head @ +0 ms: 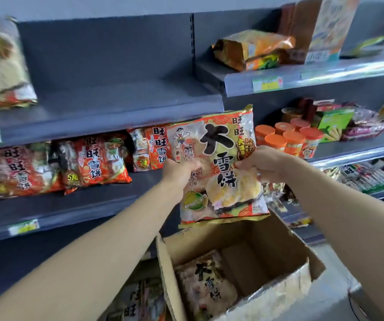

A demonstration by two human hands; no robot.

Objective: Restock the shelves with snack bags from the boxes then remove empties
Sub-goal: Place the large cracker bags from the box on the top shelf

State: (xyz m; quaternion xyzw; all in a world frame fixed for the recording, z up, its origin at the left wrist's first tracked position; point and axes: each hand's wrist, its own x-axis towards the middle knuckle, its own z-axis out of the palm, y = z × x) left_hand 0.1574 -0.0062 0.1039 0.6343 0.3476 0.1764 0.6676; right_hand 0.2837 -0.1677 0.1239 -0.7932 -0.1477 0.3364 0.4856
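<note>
I hold a large rice-cracker snack bag (218, 163) upright in front of the shelves, above an open cardboard box (276, 246). My left hand (179, 172) grips the bag's left edge. My right hand (264, 163) pinches its right edge. One more bag of the same kind (206, 286) lies inside the box. The grey shelf (117, 100) at upper left is mostly bare, with one matching bag (1, 66) standing at its far left.
Red snack bags (93, 161) fill the shelf below. To the right, orange-lidded jars (290, 137) and boxed snacks stand on a middle shelf, and an orange bag (253, 49) lies on the upper right shelf. Another bag (137, 300) lies beside the box at the bottom.
</note>
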